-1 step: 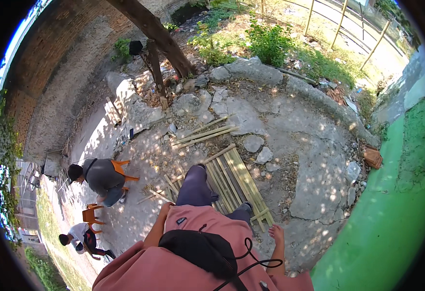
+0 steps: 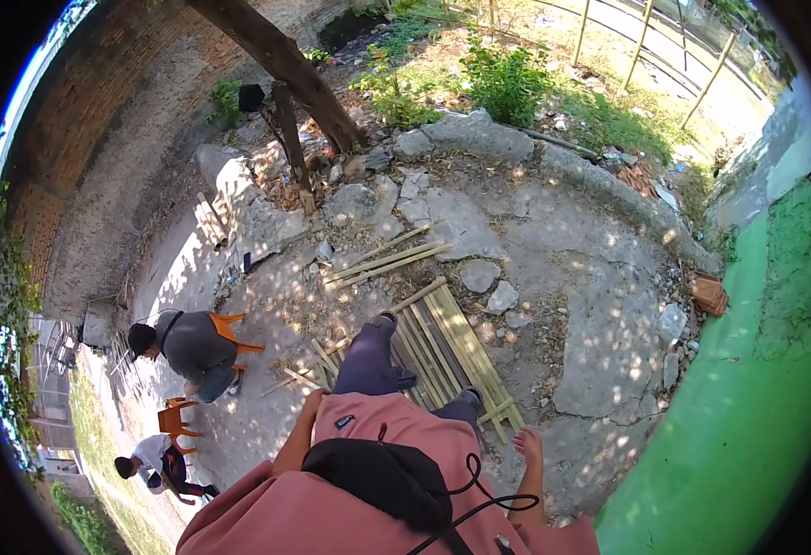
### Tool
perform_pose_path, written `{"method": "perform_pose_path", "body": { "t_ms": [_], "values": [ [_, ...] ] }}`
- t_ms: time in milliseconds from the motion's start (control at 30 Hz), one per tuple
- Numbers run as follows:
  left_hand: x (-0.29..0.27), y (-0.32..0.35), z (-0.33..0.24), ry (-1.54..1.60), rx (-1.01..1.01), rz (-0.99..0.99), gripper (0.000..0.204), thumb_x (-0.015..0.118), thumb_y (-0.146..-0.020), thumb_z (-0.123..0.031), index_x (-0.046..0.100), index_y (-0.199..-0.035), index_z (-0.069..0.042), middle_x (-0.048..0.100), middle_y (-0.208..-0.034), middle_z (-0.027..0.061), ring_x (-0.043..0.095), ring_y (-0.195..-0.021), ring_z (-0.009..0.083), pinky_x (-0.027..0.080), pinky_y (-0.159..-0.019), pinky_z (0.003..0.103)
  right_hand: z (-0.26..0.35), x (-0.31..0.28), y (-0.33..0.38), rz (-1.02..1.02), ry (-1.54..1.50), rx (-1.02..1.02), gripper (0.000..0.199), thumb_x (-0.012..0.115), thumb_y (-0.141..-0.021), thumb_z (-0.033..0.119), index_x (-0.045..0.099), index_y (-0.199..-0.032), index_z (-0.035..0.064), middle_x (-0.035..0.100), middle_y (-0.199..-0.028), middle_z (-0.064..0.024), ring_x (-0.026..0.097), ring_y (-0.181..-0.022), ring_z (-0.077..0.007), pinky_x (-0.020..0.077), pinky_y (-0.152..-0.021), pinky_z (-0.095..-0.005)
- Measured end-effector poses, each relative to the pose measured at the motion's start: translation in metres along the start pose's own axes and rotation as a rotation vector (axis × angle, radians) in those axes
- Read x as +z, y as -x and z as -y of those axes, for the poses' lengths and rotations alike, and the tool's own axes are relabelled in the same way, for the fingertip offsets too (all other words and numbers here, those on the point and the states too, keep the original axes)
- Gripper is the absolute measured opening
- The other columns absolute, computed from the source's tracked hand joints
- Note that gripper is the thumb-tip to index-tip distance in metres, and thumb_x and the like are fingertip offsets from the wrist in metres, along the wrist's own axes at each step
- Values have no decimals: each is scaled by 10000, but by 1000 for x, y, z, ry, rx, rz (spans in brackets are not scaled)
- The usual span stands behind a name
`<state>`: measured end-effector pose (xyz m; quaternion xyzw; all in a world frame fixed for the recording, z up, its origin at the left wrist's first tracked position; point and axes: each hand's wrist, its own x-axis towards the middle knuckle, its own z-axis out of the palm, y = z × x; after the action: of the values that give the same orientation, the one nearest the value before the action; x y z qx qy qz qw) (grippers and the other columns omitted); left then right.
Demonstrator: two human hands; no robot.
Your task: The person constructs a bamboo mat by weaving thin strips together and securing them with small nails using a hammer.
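My left hand (image 2: 313, 401) hangs at my left hip, beside the end of a pale stick (image 2: 300, 377) on the ground. Its fingers are mostly hidden, and I cannot tell whether it touches the stick. On my right side, my right hand (image 2: 527, 444) is empty, its fingers loosely bent and apart. Between my legs and just ahead lies a slatted bamboo panel (image 2: 462, 334), long split strips set on crosspieces. My feet are on or right at the panel, and my body hides its near left part.
Loose bamboo strips (image 2: 389, 265) lie beyond the panel, near broken concrete slabs (image 2: 503, 296). A person in grey (image 2: 193, 347) sits on an orange chair (image 2: 228, 328) to the left; another person (image 2: 156, 458) is near a second chair (image 2: 174, 421). A green wall (image 2: 701, 453) stands right.
The view has shifted slightly, with the scene sliding a little to the left and down in the middle. My hands hold nearly the same positions.
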<state>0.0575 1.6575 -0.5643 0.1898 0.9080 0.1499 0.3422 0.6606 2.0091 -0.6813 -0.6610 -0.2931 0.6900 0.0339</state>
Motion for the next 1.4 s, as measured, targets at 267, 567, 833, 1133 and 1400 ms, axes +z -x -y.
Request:
{"method": "perform_pose_path", "body": {
  "t_ms": [267, 567, 833, 1133, 1400],
  "values": [
    [-60, -204, -78, 56, -13, 243, 278, 817, -893, -216, 803, -1129, -69, 756, -768, 101, 647, -529, 173, 524, -523, 362, 23, 76, -20, -242, -169, 60, 351, 608, -1032, 197, 649, -1367, 99, 784, -1035, -101, 765, -804, -205, 576, -640, -346],
    [-187, -302, -420, 373, 444, 1062, 626, 537, -1126, -556, 590, -1472, -37, 674, -1102, 68, 682, -1107, 190, 538, -974, 383, 43, 174, -3, -291, 43, 49, 211, 684, -1010, 232, 744, -1147, 82, 769, -881, -76, 731, -720, -178, 563, -586, -325],
    [-279, -164, -554, 431, 1000, 1833, 854, 308, -1137, -673, 514, -1570, 34, 458, -1648, 220, 407, -1560, 381, 262, -1304, 521, 170, 259, -82, -330, 437, -174, 312, 734, -984, 254, 771, -1244, 86, 801, -930, -76, 764, -795, -173, 624, -727, -364],
    [-208, -141, -544, 641, 829, 2006, 816, 294, -1142, -657, 592, -1501, 12, 564, -1554, 197, 430, -1535, 380, 201, -1318, 572, 226, 219, -145, -392, 619, -191, 454, 774, -888, 290, 740, -1304, 111, 812, -1023, -171, 774, -1011, -360, 601, -923, -459],
    [-60, -222, -456, 754, 580, 1999, 669, 369, -1154, -555, 646, -1405, 1, 588, -1535, 213, 417, -1562, 409, 182, -1320, 634, 162, 214, -357, -377, 755, 5, 945, 869, -807, 544, 530, -1550, 69, 744, -1311, -276, 715, -1235, -442, 567, -1069, -510]
  ]
}}
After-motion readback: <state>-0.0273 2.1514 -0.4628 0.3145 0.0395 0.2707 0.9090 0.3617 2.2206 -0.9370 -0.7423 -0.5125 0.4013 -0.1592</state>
